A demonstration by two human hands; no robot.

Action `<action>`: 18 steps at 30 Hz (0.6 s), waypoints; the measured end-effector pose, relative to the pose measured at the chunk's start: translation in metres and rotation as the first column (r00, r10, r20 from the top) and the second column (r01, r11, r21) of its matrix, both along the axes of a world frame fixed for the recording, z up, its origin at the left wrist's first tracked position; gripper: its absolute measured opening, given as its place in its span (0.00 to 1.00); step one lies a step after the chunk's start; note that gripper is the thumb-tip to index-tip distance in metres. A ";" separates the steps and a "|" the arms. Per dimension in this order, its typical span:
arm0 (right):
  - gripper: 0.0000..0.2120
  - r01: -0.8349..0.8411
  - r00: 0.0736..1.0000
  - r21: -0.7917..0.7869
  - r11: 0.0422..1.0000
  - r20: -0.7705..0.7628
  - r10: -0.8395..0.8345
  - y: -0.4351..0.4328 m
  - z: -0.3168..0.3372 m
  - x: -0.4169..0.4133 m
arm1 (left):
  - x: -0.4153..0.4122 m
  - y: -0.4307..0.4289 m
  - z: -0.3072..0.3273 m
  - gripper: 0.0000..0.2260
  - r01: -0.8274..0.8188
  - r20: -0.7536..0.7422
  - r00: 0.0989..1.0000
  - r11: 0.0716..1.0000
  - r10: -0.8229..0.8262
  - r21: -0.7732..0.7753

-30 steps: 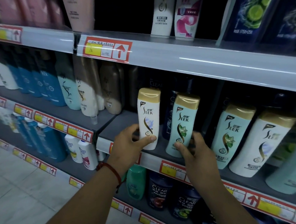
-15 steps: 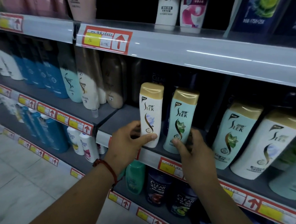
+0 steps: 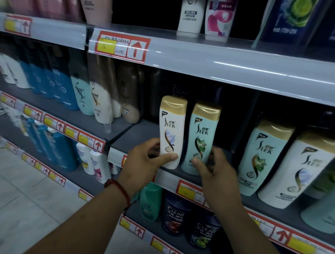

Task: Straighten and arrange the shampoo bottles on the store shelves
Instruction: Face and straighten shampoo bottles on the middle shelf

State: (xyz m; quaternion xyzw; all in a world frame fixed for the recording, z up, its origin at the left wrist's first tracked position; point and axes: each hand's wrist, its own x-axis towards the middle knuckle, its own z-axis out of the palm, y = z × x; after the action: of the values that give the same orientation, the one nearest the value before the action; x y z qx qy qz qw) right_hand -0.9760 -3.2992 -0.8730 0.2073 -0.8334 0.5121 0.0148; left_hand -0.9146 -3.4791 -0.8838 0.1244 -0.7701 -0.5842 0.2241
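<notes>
On the dim grey store shelf [image 3: 138, 133], a white gold-capped shampoo bottle [image 3: 172, 131] and a mint-green gold-capped shampoo bottle [image 3: 201, 136] stand side by side at the front edge. The left hand [image 3: 145, 160] grips the white one's base, and the right hand [image 3: 217, 169] apparently pinches the green. Aligning is underway; next, square the labels gently.

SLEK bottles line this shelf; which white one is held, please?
The leftmost SLEK bottle, gripped by the left hand; the right hand holds a green bottle, and the other white bottle stands untouched.

SLEK on white bottle [image 3: 171, 133]; CLEAR on dark bottle [image 3: 175, 215].
</notes>
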 end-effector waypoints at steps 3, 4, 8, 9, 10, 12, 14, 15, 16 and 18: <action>0.14 0.038 0.999 -0.051 0.998 -0.008 -0.038 0.002 0.000 0.004 | 0.000 0.003 0.001 0.16 -0.018 -0.022 1.000 0.998 0.019 0.053; 0.14 0.046 0.999 -0.060 0.997 -0.016 -0.047 0.002 0.000 0.004 | 0.000 0.004 0.001 0.15 -0.030 -0.037 0.999 0.997 0.033 0.077; 0.15 0.013 1.000 -0.111 0.994 -0.013 -0.015 0.005 0.003 0.007 | 0.004 0.012 0.008 0.13 -0.044 -0.115 0.991 0.985 0.064 0.169; 0.15 0.002 1.000 -0.118 0.993 -0.013 -0.004 0.007 0.005 0.008 | 0.006 0.015 0.011 0.13 -0.037 -0.128 0.990 0.983 0.061 0.182; 0.16 -0.008 1.000 -0.125 0.992 -0.014 0.006 0.008 0.006 0.010 | 0.008 0.017 0.013 0.13 -0.029 -0.135 0.989 0.982 0.055 0.188; 0.15 -0.020 1.000 -0.146 0.989 -0.022 0.017 0.010 0.008 0.015 | 0.012 0.020 0.017 0.12 -0.022 -0.136 0.990 0.982 0.048 0.188; 0.14 -0.020 0.999 -0.153 0.988 -0.039 0.014 0.012 0.010 0.022 | 0.017 0.021 0.019 0.12 -0.028 -0.133 0.990 0.983 0.053 0.180; 0.14 -0.020 0.999 -0.156 0.988 -0.048 0.013 0.013 0.012 0.026 | 0.019 0.022 0.020 0.12 -0.038 -0.129 0.990 0.984 0.061 0.174; 0.14 -0.021 0.998 -0.158 0.987 -0.056 0.012 0.013 0.013 0.029 | 0.022 0.022 0.020 0.11 -0.048 -0.125 0.990 0.984 0.071 0.174; 0.13 -0.032 0.998 -0.165 0.986 -0.065 0.022 0.015 0.017 0.034 | 0.029 0.022 0.022 0.11 -0.050 -0.123 0.989 0.977 0.077 0.206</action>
State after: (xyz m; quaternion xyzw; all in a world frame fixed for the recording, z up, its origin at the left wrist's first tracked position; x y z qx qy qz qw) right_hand -0.9415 -3.2845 -0.8558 0.2326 -0.7841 0.5731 0.0511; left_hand -0.8852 -3.4573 -0.8618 0.1328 -0.6861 -0.6588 0.2787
